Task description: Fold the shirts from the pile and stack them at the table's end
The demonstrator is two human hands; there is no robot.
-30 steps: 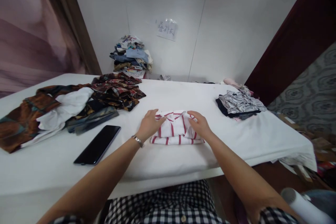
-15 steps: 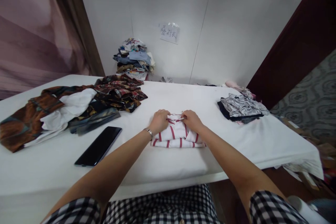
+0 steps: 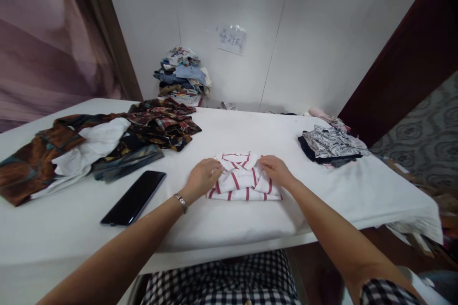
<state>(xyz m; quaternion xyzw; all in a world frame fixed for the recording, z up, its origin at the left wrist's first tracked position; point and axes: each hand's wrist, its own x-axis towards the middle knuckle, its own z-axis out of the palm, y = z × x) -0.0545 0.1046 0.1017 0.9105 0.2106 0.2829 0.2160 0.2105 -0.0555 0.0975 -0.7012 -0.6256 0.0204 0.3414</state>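
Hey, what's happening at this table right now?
A person seated at a white table has both hands on a folded red-and-white striped shirt, the left hand at its left edge and the right hand at its right. A black phone lies to the left, beside loose patterned clothes. Folded garments sit to the right.
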